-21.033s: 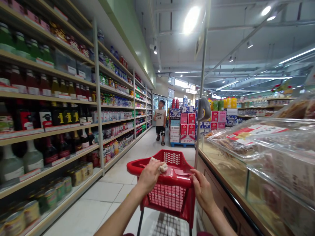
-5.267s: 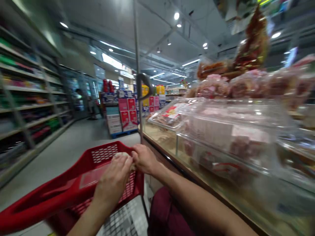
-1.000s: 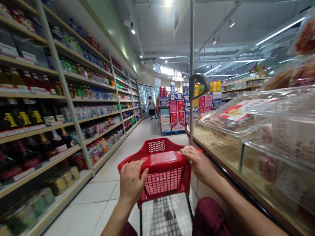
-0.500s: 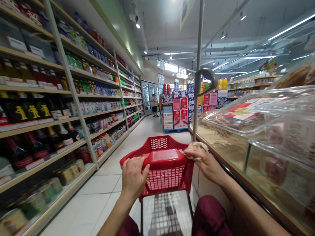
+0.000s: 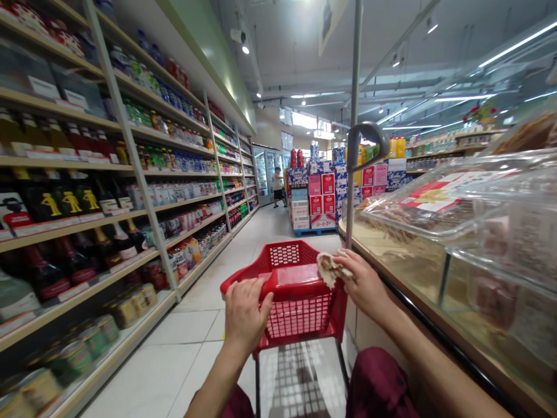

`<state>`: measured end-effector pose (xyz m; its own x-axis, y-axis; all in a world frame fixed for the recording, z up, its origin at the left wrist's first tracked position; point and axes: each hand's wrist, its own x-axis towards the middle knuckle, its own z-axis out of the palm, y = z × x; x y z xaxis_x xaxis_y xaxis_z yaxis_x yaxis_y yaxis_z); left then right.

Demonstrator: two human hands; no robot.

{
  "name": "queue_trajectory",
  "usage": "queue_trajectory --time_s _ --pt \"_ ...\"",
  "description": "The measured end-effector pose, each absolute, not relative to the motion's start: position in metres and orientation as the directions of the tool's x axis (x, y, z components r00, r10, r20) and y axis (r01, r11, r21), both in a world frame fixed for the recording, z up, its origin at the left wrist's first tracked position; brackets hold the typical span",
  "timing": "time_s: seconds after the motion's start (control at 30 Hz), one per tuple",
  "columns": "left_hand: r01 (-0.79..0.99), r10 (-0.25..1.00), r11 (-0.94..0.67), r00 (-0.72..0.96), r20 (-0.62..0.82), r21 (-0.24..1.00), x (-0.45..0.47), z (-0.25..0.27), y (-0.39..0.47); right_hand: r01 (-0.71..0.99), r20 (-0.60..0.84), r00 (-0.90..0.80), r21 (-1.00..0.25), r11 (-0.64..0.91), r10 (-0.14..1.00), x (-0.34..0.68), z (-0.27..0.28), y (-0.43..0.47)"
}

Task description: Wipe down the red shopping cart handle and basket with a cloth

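Observation:
Directly before me stands a red plastic shopping cart [image 5: 300,316] with a grid-patterned basket on dark legs. My left hand [image 5: 247,307] is closed round the left part of the cart's red handle [image 5: 289,278], fingers over the top. In my right hand [image 5: 361,278] is a crumpled off-white cloth [image 5: 331,268], pinched in the fingers at the right end of the handle. The cloth hangs over the handle's edge, and I cannot tell how firmly it presses there.
Shelves of bottles and cans [image 5: 87,200] line the left side. To the right is a glass-sided display counter [image 5: 404,255] with clear plastic food boxes [image 5: 439,194]. A grey pole [image 5: 354,75] rises from it. Stacked cartons [image 5: 322,200] and a person [image 5: 277,187] are farther down the aisle.
The right hand has shifted, and more of the cloth now shows, spread toward the handle's middle. The left hand stays on the handle. The whole view has swung slightly.

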<state>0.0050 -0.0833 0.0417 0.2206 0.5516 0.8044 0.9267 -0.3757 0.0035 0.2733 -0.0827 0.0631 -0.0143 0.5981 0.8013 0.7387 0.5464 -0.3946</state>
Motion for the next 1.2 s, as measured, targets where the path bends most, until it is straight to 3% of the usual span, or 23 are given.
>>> queue_trajectory --time_s 0.13,0.23,0.33,0.4,0.53,0.6,0.67,0.73,0.8,0.97,1.07,1.13,1.2 --pt "0.928 0.538 -0.371 0.222 0.813 -0.008 0.005 0.041 -0.083 0.863 0.838 -0.159 -0.139 0.486 0.522 0.253 0.048 -0.084" --pt "0.929 0.532 -0.371 0.226 0.816 -0.015 0.005 0.041 -0.082 0.811 0.783 -0.298 -0.093 0.577 0.546 0.256 0.050 -0.081" --pt "0.928 0.532 -0.372 0.232 0.814 -0.021 0.005 0.041 -0.082 0.686 0.716 -0.372 -0.216 0.695 0.590 0.272 0.066 -0.079" --pt "0.927 0.533 -0.374 0.235 0.813 -0.023 0.004 0.041 -0.082 0.595 0.709 -0.332 -0.354 0.722 0.621 0.286 0.081 -0.084" --pt "0.927 0.532 -0.375 0.233 0.814 -0.020 0.003 0.040 -0.083 0.433 0.622 -0.148 -0.658 0.616 0.769 0.304 0.111 -0.103" --pt "0.929 0.534 -0.371 0.226 0.815 -0.015 0.003 0.041 -0.085 0.456 0.541 -0.146 -0.706 0.542 0.828 0.299 0.120 -0.105" --pt "0.930 0.537 -0.367 0.224 0.813 -0.015 0.003 0.041 -0.086 0.551 0.574 -0.117 -0.641 0.534 0.811 0.281 0.120 -0.097" --pt "0.931 0.537 -0.364 0.228 0.812 -0.021 0.004 0.042 -0.086 0.622 0.715 -0.039 -0.530 0.577 0.698 0.255 0.113 -0.084" --pt "0.931 0.532 -0.364 0.235 0.813 -0.030 0.004 0.042 -0.087 0.632 0.788 -0.113 -0.413 0.656 0.605 0.228 0.102 -0.075" --pt "0.929 0.519 -0.369 0.237 0.821 -0.035 0.003 0.042 -0.086 0.724 0.702 -0.368 -0.195 0.661 0.610 0.178 0.091 -0.085" --pt "0.927 0.512 -0.373 0.241 0.824 -0.039 0.002 0.042 -0.086 0.683 0.676 -0.480 -0.112 0.722 0.559 0.168 0.095 -0.093" --pt "0.927 0.511 -0.373 0.245 0.824 -0.044 0.001 0.042 -0.087 0.662 0.664 -0.518 -0.088 0.744 0.539 0.178 0.095 -0.090" --pt "0.928 0.510 -0.369 0.243 0.825 -0.045 0.001 0.041 -0.089 0.710 0.654 -0.470 -0.119 0.694 0.593 0.200 0.093 -0.083"
